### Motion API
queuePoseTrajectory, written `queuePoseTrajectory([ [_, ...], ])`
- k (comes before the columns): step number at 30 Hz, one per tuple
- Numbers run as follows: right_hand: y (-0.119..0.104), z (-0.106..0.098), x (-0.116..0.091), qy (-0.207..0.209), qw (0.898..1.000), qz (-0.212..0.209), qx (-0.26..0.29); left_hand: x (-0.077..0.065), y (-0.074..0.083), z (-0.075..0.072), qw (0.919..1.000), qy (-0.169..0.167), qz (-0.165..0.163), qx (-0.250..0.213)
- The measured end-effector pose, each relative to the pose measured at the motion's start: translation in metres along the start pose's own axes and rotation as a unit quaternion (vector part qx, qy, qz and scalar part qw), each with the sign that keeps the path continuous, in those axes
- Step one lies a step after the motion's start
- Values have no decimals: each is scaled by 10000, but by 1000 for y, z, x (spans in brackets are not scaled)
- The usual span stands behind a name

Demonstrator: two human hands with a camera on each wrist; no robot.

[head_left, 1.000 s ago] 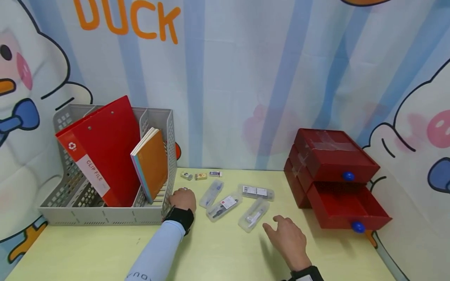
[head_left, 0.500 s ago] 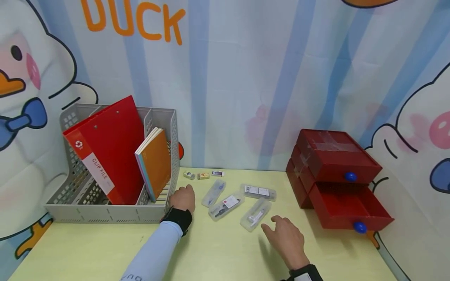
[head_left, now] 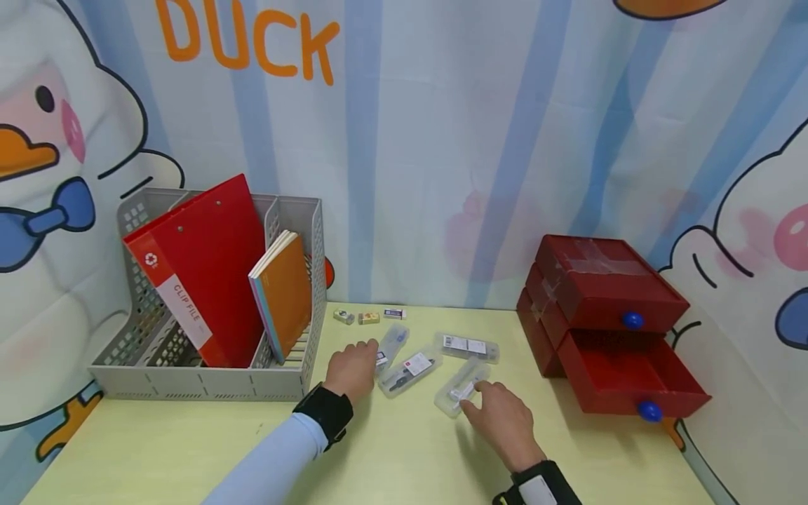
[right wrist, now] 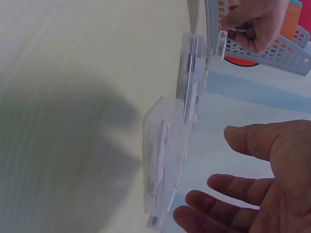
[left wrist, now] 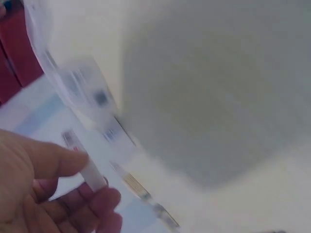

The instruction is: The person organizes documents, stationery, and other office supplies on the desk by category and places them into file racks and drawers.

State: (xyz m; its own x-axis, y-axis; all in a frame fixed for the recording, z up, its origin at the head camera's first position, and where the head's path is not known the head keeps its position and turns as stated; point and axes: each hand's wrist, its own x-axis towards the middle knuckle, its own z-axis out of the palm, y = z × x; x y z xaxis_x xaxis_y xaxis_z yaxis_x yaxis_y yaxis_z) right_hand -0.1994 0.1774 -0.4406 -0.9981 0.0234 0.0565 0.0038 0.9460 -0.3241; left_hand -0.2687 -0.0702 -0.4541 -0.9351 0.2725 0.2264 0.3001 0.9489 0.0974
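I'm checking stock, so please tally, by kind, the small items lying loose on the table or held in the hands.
Clear plastic cases: 4
Small blocks on the table: 3
Small white block in the left hand: 1
Total: 8

Desk-like study corner: gray file rack (head_left: 196,383), red drawers (head_left: 609,280), 4 clear cases (head_left: 409,373), duck-print backdrop (head_left: 419,154).

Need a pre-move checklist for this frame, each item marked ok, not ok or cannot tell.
1. Left hand has the small white item: ok, pinched.
2. Print on that item legible: cannot tell, blurred.
3. Right hand free: ok, holding nothing.
4. Red drawer pulled out: ok.
5. Table between left hand and drawer clear: not ok; four clear cases lie there.
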Motion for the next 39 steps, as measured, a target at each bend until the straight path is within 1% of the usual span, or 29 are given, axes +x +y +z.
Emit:
queuePoseTrajectory([
  [3,-4,1,2,-27,9997,-203,95,-1,11,0,9978,-409,474,-219],
  [5,-7,3,3,-96,9994,-289,185,-3,19,0,9938,-604,869,-347],
  [7,-10,6,4,-229,9987,-371,245,-5,26,2,9881,-739,1267,-467],
  [10,-14,9,4,-436,9969,-552,364,-7,35,3,9787,-839,1753,-665],
  [12,-16,11,3,-536,9949,-719,466,-8,41,3,9732,-858,1993,-762],
  [15,-17,14,2,-572,9909,-1059,606,-9,47,-1,9672,-841,2255,-812],
  [18,-17,17,1,-497,9870,-1398,618,-10,52,-5,9636,-801,2430,-782],
  [21,-15,21,0,-437,9853,-1535,606,-10,54,-6,9617,-860,2483,-781],
  [27,-14,25,-1,-324,9850,-1603,556,-11,57,-9,9583,-1085,2496,-867],
  [30,-14,24,-3,-311,9865,-1543,451,-12,57,-10,9613,-1089,2426,-727],
  [32,-14,21,-4,-322,9888,-1416,353,-13,55,-10,9665,-1054,2280,-524],
  [33,-14,20,-4,-334,9901,-1327,299,-13,53,-10,9698,-1058,2158,-416],
  [36,-12,13,-3,-363,9941,-1008,179,-14,47,-9,9794,-1014,1742,-82],
  [39,-7,7,-1,-267,9967,-757,116,-14,41,-10,9868,-987,1267,193],
])
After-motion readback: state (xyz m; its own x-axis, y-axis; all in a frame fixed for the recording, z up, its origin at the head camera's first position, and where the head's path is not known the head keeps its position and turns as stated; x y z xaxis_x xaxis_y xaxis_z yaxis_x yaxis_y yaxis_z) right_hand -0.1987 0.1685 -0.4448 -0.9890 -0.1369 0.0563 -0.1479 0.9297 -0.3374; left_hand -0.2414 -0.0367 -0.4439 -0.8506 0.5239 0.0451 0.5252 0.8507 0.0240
